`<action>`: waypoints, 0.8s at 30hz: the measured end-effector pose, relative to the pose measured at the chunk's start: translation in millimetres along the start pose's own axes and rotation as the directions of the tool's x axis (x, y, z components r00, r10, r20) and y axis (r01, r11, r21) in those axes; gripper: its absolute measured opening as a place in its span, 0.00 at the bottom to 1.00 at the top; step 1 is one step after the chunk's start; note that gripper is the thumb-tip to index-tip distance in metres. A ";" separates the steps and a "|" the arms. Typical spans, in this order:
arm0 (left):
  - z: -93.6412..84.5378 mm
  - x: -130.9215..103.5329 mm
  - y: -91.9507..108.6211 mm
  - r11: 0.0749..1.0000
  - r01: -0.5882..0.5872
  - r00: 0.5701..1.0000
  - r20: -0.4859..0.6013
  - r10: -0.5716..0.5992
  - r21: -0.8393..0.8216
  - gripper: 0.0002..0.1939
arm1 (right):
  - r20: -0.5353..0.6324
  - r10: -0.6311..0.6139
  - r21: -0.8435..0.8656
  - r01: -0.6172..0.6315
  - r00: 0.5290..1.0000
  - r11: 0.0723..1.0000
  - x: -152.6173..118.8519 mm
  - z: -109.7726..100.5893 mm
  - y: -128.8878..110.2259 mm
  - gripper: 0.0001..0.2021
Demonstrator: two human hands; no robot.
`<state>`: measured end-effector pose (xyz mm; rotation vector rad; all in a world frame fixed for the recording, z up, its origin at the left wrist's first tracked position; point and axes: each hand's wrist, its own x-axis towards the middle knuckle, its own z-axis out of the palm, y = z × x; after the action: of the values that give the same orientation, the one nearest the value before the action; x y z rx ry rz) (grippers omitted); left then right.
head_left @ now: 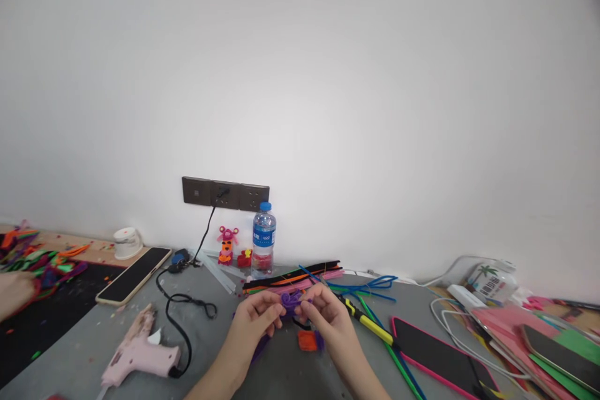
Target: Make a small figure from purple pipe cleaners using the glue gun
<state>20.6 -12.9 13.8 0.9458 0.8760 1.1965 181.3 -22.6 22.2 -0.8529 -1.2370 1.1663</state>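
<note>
My left hand (255, 319) and my right hand (325, 312) meet at the front middle of the table. Both pinch a coiled purple pipe cleaner (291, 301) between thumb and fingers, one hand on each side of it. More purple shows below my left hand, partly hidden by the wrist. Just under my right hand lies a small orange fuzzy piece (307, 341) with purple at its edge. Behind my hands is a pile of loose pipe cleaners (290, 276) in black, orange, pink and green.
A pink glue gun (140, 356) lies at left, near a phone (134, 275). A water bottle (264, 240) and a pink-orange figure (227, 245) stand by the wall. Right are a yellow-black tool (370, 323) and a pink-edged tablet (443, 356). Another person's hand (17, 294) is far left.
</note>
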 end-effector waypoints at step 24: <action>-1.1 -1.0 -8.3 0.980 0.001 0.981 0.191 -0.040 0.200 0.19 | 0.036 0.009 -0.104 -0.006 0.999 0.995 -0.5 -7.8 -7.3 0.16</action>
<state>22.3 -14.7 5.7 1.1927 0.8564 0.9916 190.3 -23.9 27.7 -0.9176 -1.3343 1.1355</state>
